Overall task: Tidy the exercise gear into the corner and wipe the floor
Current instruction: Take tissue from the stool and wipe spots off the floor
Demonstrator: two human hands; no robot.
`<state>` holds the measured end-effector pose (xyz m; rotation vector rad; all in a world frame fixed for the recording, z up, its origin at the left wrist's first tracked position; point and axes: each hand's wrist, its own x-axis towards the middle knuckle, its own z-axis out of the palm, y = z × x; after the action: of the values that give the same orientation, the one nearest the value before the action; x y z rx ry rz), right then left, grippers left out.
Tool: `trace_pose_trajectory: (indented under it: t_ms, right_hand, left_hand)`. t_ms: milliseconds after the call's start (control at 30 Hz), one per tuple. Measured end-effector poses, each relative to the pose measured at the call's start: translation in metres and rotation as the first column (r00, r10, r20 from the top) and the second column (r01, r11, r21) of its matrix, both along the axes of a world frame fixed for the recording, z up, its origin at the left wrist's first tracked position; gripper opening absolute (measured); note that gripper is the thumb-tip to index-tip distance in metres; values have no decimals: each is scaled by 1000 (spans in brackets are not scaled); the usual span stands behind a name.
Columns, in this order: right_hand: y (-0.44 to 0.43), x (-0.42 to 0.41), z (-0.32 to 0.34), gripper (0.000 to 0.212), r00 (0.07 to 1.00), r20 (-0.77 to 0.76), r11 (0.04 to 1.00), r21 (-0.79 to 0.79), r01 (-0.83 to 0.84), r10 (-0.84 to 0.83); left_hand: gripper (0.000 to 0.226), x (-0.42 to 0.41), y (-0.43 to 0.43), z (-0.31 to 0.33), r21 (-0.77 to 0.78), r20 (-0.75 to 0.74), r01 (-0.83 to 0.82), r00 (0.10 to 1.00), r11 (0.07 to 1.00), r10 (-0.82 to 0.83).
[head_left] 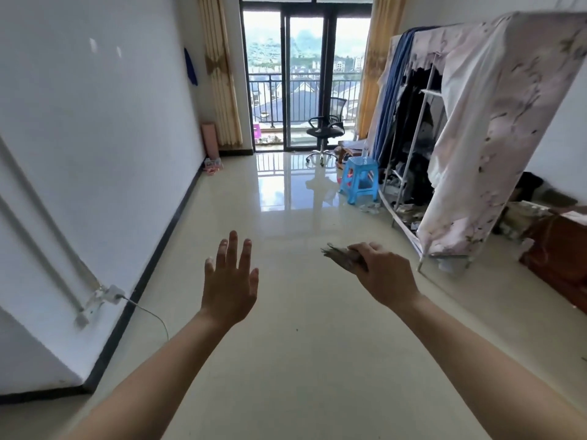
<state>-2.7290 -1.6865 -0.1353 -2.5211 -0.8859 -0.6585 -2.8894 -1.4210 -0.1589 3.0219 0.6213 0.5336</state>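
Note:
My right hand grips a crumpled grey cloth that sticks out to the left of its fingers, held above the glossy tiled floor. My left hand is stretched out in front of me with straight, spread fingers and holds nothing. Far off in the left corner, a rolled pink mat stands upright against the wall beside the curtain. Small pink gear lies on the floor at the foot of the mat.
A fabric-covered wardrobe stands along the right wall, with clutter at its base. Before it are a blue plastic stool and a black office chair by the balcony door. A charger and cable hang from the left wall.

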Motion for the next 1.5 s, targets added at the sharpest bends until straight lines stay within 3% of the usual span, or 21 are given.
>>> trace_pose_trajectory:
  t_ms: [267,500,767,1067,1367,1500]
  right_hand:
    - [51,198,-42,20,992,-19,991,38,127,-127]
    - [131,416,-58,16,992,-112,998,-7,56,-57]
    - [256,606,-36,26,956,-280,996,-13,-93,86]
    - [427,813,-82,30,932,-321,963,-149,-224,168]
    - [585,987,-73,29,897,-378,933,-177,-315,231]
    - [662,1047,-111,30,834,-462,892,-174,-418,301]
  left_hand:
    - [68,224,53,-23,-2,-10,99,995,995,-99]
    - [74,420,128,-41,35,-174,8,985,999,-2]
    - [67,563,232,-37,99,-202,-118,970,988,136]
    - [68,762,383,-97,-55,-220,-300,934,952,282]
    - [70,920,497,-90,-162,-229,-406,902,900,365]
    - [70,960,534,-127,-269,-256,-533,843,802,474]
